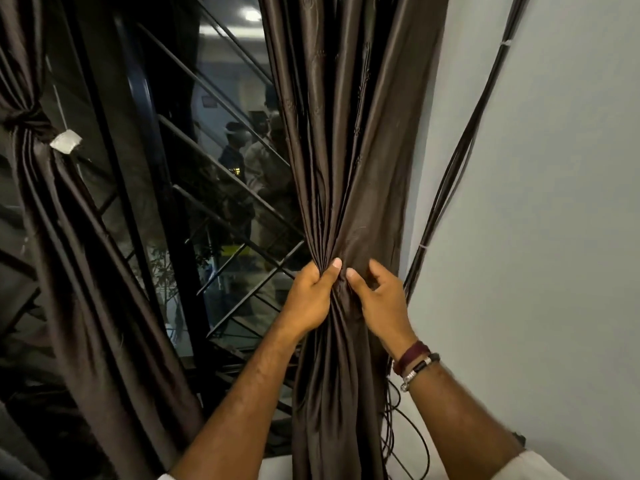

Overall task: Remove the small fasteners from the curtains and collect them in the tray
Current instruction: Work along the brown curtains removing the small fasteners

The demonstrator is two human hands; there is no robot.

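A dark brown curtain [349, 140] hangs in the middle, gathered into a narrow waist at hand height. My left hand [311, 296] clutches the bunched folds from the left, thumb on top. My right hand [379, 303] presses against the same gather from the right, its thumb and fingertips touching the fabric. Any fastener between the hands is hidden by cloth and fingers. A second brown curtain [69, 237] hangs at the left, knotted, with a small white tag [65, 141] at the knot. No tray is in view.
Behind the curtains is a dark window [194, 168] with a diagonal metal grille and reflections of people. A pale wall [547, 202] fills the right side. Several black cables [450, 188] run down the wall beside the curtain and loop below my right wrist.
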